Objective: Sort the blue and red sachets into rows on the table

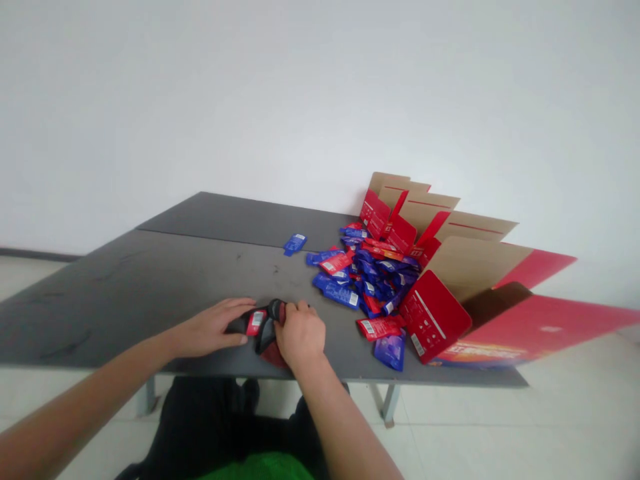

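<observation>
On the tabletop (165,280), the left hand (213,328), loosely open, touches a black item (265,337); the right hand (302,335) curls round its other end. Packets (369,268) lie beside boxes (436,316).

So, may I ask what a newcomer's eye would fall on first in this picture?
Probably the heap of blue and red pouches on the grey table, right of centre, beside the open red cardboard boxes along the right side. Next might come the left hand and right hand, both at a dark object near the table's front edge.
</observation>
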`<state>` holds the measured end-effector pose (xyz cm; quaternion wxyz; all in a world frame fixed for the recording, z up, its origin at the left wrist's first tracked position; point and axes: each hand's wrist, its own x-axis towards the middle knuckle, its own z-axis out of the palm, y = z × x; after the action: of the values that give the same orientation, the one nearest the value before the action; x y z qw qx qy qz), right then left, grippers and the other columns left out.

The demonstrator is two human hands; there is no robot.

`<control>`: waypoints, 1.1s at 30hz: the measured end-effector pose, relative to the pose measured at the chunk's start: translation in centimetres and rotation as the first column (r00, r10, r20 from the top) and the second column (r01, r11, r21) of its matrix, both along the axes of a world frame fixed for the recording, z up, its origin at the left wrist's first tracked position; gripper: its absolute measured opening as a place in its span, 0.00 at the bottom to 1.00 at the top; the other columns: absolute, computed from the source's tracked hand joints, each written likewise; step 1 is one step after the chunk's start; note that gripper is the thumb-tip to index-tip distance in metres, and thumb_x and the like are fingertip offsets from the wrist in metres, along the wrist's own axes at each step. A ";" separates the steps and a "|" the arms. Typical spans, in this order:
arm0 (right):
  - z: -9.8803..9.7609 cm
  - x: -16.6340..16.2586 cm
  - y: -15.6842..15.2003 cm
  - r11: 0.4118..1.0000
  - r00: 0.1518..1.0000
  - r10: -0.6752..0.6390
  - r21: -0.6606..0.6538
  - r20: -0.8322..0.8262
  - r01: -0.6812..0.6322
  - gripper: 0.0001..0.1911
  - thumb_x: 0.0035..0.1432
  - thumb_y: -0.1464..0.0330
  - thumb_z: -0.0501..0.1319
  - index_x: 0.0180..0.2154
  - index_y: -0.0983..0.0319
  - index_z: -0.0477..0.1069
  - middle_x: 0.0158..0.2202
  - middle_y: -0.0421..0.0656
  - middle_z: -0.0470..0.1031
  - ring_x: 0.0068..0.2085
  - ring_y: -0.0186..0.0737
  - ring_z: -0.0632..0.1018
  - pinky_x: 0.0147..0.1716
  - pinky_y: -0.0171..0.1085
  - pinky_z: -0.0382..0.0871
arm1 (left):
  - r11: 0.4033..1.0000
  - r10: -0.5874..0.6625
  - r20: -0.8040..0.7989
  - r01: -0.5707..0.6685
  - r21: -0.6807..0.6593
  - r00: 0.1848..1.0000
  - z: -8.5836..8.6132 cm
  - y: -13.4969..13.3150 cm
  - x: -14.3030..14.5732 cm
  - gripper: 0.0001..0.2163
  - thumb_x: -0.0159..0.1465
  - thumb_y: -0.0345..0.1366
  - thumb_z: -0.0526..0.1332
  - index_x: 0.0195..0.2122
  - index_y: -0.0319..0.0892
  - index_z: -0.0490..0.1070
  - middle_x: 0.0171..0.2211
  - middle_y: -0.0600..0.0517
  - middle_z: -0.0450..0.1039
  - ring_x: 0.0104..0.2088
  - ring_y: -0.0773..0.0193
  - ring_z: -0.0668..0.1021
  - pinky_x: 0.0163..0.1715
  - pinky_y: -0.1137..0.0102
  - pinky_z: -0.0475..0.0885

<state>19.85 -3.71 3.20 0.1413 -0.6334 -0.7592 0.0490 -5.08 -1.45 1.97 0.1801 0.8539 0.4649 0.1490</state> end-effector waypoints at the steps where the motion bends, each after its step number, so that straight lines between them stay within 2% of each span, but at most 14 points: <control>1: 0.0 0.0 -0.2 1.000 1.000 0.003 0.004 -0.005 -0.003 0.14 0.65 0.57 0.64 0.46 0.59 0.76 0.46 0.49 0.75 0.47 0.48 0.76 0.42 0.41 0.70 | 1.000 0.013 0.002 -0.013 0.008 1.000 -0.1 -0.2 0.1 0.30 0.62 0.54 0.65 0.63 0.48 0.70 0.66 0.43 0.69 0.66 0.45 0.70 0.66 0.51 0.64; 7: 0.4 1.0 -0.1 0.996 0.998 0.068 0.054 -0.017 -0.067 0.12 0.67 0.57 0.62 0.44 0.58 0.77 0.46 0.47 0.76 0.48 0.46 0.75 0.44 0.38 0.69 | 1.000 0.022 -0.030 -0.022 -0.004 0.999 0.0 -0.2 1.0 0.31 0.63 0.54 0.64 0.64 0.45 0.69 0.67 0.40 0.68 0.68 0.44 0.68 0.68 0.49 0.61; 14: 0.1 0.7 -1.1 0.998 0.998 0.035 0.061 -0.050 -0.032 0.11 0.68 0.58 0.61 0.42 0.57 0.77 0.46 0.46 0.76 0.47 0.45 0.74 0.43 0.39 0.68 | 0.985 -0.117 -0.078 0.105 -0.140 0.990 2.8 1.4 -0.9 0.28 0.63 0.52 0.65 0.63 0.50 0.72 0.67 0.45 0.69 0.65 0.48 0.72 0.65 0.57 0.67; 18: -0.3 0.7 -1.5 0.998 0.998 0.002 0.067 -0.069 0.003 0.11 0.69 0.58 0.60 0.42 0.56 0.76 0.46 0.45 0.75 0.46 0.44 0.74 0.42 0.39 0.67 | 0.971 -0.169 -0.087 0.151 -0.187 0.982 4.3 2.5 -0.4 0.27 0.63 0.52 0.65 0.61 0.49 0.73 0.64 0.46 0.72 0.63 0.48 0.75 0.63 0.58 0.68; 21: -0.6 0.7 -1.6 0.996 0.996 -0.006 0.084 -0.086 0.013 0.10 0.69 0.58 0.60 0.41 0.56 0.76 0.45 0.44 0.76 0.45 0.44 0.74 0.42 0.39 0.67 | 0.965 -0.193 -0.073 0.176 -0.197 0.978 4.6 2.5 0.3 0.27 0.62 0.52 0.66 0.60 0.49 0.74 0.61 0.48 0.75 0.60 0.51 0.77 0.61 0.62 0.71; 24: -0.8 0.9 -1.6 0.996 0.996 -0.003 0.084 -0.094 0.011 0.09 0.67 0.58 0.63 0.41 0.56 0.76 0.45 0.44 0.76 0.46 0.45 0.74 0.42 0.39 0.67 | 0.977 -0.146 -0.051 0.136 -0.163 0.988 3.5 1.5 1.0 0.27 0.62 0.52 0.66 0.60 0.47 0.73 0.62 0.47 0.74 0.61 0.51 0.76 0.63 0.61 0.69; 28: -0.8 0.9 -1.5 0.998 0.995 -0.012 0.065 -0.096 0.018 0.10 0.65 0.59 0.65 0.42 0.57 0.76 0.45 0.46 0.76 0.47 0.46 0.73 0.44 0.39 0.66 | 0.998 0.023 0.002 -0.023 -0.051 1.000 0.4 -0.6 1.9 0.28 0.65 0.50 0.61 0.63 0.43 0.69 0.68 0.42 0.66 0.68 0.48 0.67 0.69 0.54 0.60; 30: -0.5 0.3 -1.4 0.998 0.995 0.001 0.063 -0.101 0.006 0.09 0.65 0.59 0.65 0.41 0.57 0.76 0.45 0.45 0.76 0.47 0.45 0.73 0.43 0.39 0.67 | 0.997 0.081 0.033 -0.081 -0.003 0.996 -0.8 -1.3 2.3 0.27 0.65 0.48 0.61 0.63 0.43 0.69 0.68 0.42 0.66 0.69 0.48 0.67 0.70 0.52 0.59; 33: 0.2 -1.6 -1.2 0.987 0.986 0.122 0.116 -0.113 -0.109 0.08 0.65 0.60 0.64 0.43 0.56 0.77 0.46 0.44 0.76 0.47 0.45 0.73 0.44 0.38 0.67 | 0.993 0.106 0.067 -0.109 0.042 0.992 -1.6 -1.6 2.5 0.25 0.61 0.42 0.64 0.61 0.46 0.72 0.65 0.44 0.70 0.66 0.49 0.70 0.69 0.53 0.62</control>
<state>18.29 -4.90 3.37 0.2178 -0.5756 -0.7864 0.0534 -2.57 -3.03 0.35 0.1675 0.8262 0.5006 0.1966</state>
